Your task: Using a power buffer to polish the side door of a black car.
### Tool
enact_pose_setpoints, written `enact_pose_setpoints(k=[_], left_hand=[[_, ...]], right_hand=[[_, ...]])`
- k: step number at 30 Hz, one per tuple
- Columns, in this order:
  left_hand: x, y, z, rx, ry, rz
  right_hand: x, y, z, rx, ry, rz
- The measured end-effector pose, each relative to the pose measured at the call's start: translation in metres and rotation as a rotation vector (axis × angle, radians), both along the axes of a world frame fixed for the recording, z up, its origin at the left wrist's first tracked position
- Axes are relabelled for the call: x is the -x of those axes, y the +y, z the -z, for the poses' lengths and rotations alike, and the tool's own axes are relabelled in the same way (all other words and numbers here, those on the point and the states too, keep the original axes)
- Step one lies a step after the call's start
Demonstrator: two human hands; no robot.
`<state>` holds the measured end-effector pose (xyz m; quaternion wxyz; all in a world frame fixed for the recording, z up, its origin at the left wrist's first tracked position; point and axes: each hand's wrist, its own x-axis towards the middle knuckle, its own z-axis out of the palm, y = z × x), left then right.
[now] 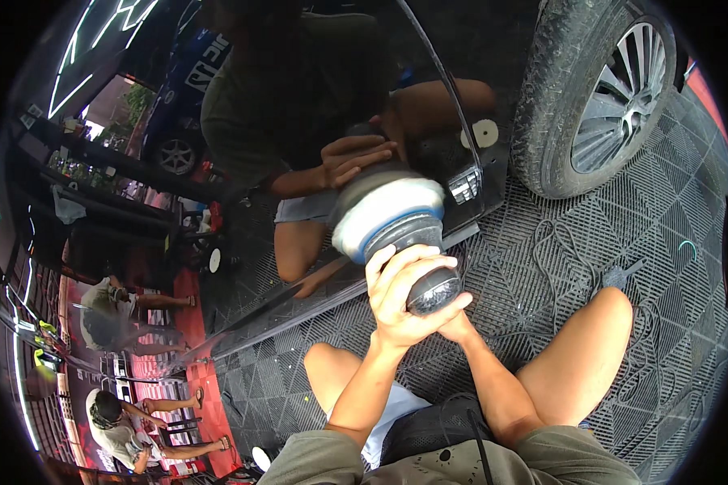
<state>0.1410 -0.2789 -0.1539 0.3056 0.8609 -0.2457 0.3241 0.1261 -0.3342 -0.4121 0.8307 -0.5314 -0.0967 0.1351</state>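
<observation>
A black car polisher [412, 234] is held up to the glossy black car door [299, 121] in front of me. Its round white pad [396, 206], with a blue backing ring, lies against or very close to the lower door panel; the pad's edge looks smeared. My left hand [408, 295] is wrapped over the polisher's rounded head, fingers curled round it. Just beside and below it, my right hand [455, 325] meets the polisher's body from the right, its fingers mostly hidden behind the left hand and the tool. The door mirrors my hand and the polisher.
A tyre with a silver wheel [623, 97] stands right of the door. A dark cord [554, 267] loops over the grey grid floor mats [501, 242] between door and my right knee. At far left, a seated person [117, 428] is near red flooring [206, 404].
</observation>
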Motion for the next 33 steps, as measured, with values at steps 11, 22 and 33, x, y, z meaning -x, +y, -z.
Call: enact_pose_setpoints(k=[11, 22, 33], left_hand=[[0.011, 0.006, -0.002, -0.041, 0.010, -0.066], [0.027, 0.021, -0.006, -0.036, 0.001, -0.164], [-0.002, -0.014, -0.038, -0.108, -0.042, -0.010]], right_hand=[[0.010, 0.009, 0.000, -0.102, 0.007, -0.162], [0.020, 0.017, -0.017, 0.063, -0.058, -0.254], [0.002, 0.006, -0.058, -0.198, 0.006, -0.143]])
